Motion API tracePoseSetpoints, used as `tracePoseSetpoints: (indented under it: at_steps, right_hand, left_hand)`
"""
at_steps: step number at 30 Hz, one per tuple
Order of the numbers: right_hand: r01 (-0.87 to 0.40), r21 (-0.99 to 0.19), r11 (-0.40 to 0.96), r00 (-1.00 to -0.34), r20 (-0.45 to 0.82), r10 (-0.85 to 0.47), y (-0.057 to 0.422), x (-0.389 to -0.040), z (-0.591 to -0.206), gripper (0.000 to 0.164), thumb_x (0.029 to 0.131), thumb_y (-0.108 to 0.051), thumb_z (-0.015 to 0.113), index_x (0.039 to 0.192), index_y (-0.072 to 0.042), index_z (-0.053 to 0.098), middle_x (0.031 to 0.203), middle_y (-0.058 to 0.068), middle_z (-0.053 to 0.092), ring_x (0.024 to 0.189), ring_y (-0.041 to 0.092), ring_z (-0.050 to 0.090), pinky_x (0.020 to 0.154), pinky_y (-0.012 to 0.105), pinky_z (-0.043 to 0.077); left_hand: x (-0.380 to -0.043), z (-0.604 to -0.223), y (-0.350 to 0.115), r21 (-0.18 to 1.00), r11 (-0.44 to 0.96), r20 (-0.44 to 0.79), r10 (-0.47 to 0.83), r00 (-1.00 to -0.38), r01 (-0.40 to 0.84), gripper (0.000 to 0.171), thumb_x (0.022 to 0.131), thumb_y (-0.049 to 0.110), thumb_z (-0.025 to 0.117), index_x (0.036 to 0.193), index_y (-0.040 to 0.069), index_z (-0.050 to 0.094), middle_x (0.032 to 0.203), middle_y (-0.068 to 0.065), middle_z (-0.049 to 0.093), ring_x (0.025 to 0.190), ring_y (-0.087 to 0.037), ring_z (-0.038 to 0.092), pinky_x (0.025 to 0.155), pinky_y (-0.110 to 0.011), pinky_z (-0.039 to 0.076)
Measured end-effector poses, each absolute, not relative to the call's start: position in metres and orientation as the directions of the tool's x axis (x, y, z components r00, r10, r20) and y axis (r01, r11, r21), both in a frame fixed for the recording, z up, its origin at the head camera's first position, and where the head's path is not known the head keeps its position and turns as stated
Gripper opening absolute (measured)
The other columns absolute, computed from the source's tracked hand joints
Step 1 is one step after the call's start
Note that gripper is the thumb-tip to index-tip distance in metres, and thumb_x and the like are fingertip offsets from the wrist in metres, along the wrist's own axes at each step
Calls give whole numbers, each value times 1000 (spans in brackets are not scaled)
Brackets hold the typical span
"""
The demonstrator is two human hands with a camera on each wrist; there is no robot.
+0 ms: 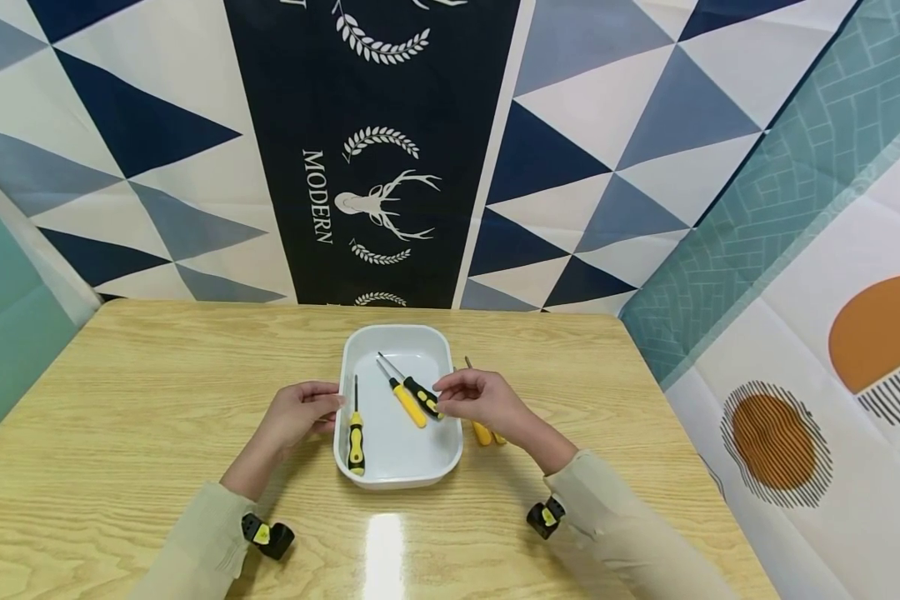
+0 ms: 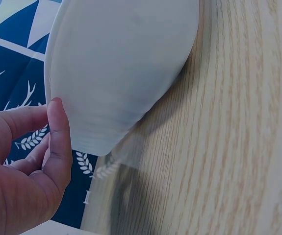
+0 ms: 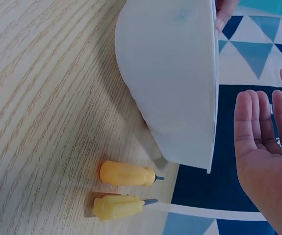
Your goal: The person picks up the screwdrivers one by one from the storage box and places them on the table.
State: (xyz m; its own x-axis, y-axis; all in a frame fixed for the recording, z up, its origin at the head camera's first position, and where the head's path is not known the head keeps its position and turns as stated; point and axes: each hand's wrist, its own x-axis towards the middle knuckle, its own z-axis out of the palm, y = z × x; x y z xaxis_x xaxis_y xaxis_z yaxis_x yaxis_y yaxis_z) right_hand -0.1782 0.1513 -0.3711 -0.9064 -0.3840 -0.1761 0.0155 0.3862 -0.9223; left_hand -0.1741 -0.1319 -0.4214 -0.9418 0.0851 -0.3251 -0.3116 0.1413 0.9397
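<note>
A white tray (image 1: 397,482) stands on the table, and my left hand (image 1: 300,412) pinches its left rim between thumb and fingers. Along the tray's left side lies a black-and-yellow screwdriver (image 1: 356,442). Right of the middle are a yellow-handled screwdriver (image 1: 410,406) and another black-and-yellow screwdriver (image 1: 414,388), their shafts close together. My right hand (image 1: 487,400) hovers over the right rim, near that second black-and-yellow handle. In the right wrist view its fingers (image 3: 255,120) are extended, with nothing held.
Two yellow-handled screwdrivers, one nearer the tray (image 3: 126,174) and one farther off (image 3: 117,207), lie on the table right of the tray. In the head view the right arm partly covers them. A patterned cloth wall (image 1: 375,208) rises behind the wooden table (image 1: 195,375).
</note>
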Motion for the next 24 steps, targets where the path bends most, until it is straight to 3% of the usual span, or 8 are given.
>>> tracePoseSetpoints:
  at_steps: [12,24]
  right_hand:
    - [27,-918,396,-891,-202,-407,143,-179,-373,40,73,-22,71,106,-2,60,92,6,61,81,15,57,71,26,52]
    - [-10,-917,398,-883,-179,-434,136,-179,-377,36,76,-20,69,105,-2,60,91,6,62,80,13,57,69,22,51]
  left_hand:
    - [-174,-421,-131,940,143,-324,83,-942,-310,41,84,19,59,118,-2,50,99,-13,59,70,-10,59,68,-27,56]
    - [-174,-423,-132,940,132,-327,82,-941,-315,40,85,19,58,118,-2,50,99,-13,58,70,-10,58,68,-26,56]
